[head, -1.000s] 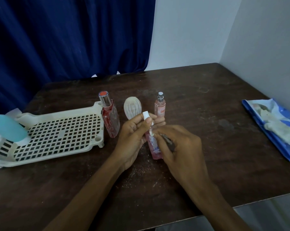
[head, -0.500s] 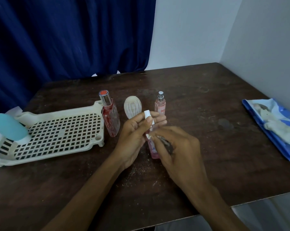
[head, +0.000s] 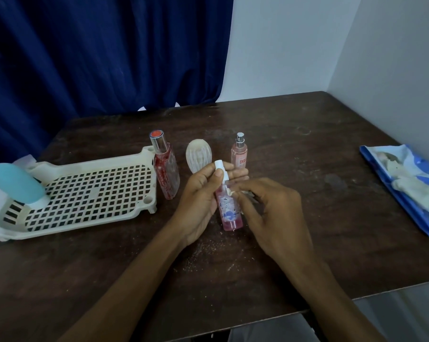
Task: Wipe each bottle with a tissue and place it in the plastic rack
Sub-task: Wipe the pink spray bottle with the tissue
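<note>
Above the middle of the dark counter (head: 307, 149), the left hand (head: 201, 196) grips a pink spray bottle (head: 229, 213) just below its white cap, thumb and fingers curled round the neck. The bottle is nearly upright, base downward. The right hand (head: 272, 213) has its fingers curled and pinches a small scrap of tissue (head: 231, 193) against the bottle's upper side. Left of the hands lies the plastic rack (head: 90, 193), with a teal bottle (head: 13, 183) lying at its far left end. A red bottle (head: 166, 171) stands just beside the rack's right edge. A white oval object (head: 198, 155) and a smaller pink bottle (head: 238, 156) stand behind the hands. A blue packet (head: 403, 208) holding white tissue lies well apart on the right.
</note>
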A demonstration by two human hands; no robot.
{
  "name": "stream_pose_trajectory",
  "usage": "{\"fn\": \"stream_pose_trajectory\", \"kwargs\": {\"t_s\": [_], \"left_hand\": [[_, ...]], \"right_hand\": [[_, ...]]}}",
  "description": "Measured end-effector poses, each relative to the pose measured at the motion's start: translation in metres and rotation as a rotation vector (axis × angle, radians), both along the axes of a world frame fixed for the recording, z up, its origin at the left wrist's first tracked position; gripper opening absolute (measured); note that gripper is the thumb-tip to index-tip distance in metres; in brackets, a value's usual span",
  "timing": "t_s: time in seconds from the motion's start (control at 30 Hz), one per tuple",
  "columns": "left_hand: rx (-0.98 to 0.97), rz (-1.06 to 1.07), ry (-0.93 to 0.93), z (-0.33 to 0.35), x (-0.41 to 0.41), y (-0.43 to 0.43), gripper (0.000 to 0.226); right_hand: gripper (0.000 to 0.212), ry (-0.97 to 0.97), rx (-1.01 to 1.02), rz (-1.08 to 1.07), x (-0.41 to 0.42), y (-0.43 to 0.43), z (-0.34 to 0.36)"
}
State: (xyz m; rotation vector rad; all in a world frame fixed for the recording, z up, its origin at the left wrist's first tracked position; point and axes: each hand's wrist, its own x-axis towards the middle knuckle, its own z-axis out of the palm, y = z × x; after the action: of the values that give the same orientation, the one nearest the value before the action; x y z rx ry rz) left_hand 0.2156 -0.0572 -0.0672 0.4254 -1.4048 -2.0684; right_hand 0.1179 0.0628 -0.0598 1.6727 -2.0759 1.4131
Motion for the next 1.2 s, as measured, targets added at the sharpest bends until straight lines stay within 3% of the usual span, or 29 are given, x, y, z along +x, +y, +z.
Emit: {"fn": "stream_pose_trajectory", "kwargs": {"t_s": [0.4, 1.2], "left_hand": [[-0.083, 0.03, -0.005, -0.004, -0.002, 0.0, 0.028], [0.017, -0.027, 0.024, -0.003, -0.001, -0.001, 0.031]], "right_hand": [[0.016, 0.044, -0.01, -0.033, 0.009, 0.018, -0.021], [0.017, 0.032, -0.055, -0.022, 0.006, -0.002, -0.013]]}}
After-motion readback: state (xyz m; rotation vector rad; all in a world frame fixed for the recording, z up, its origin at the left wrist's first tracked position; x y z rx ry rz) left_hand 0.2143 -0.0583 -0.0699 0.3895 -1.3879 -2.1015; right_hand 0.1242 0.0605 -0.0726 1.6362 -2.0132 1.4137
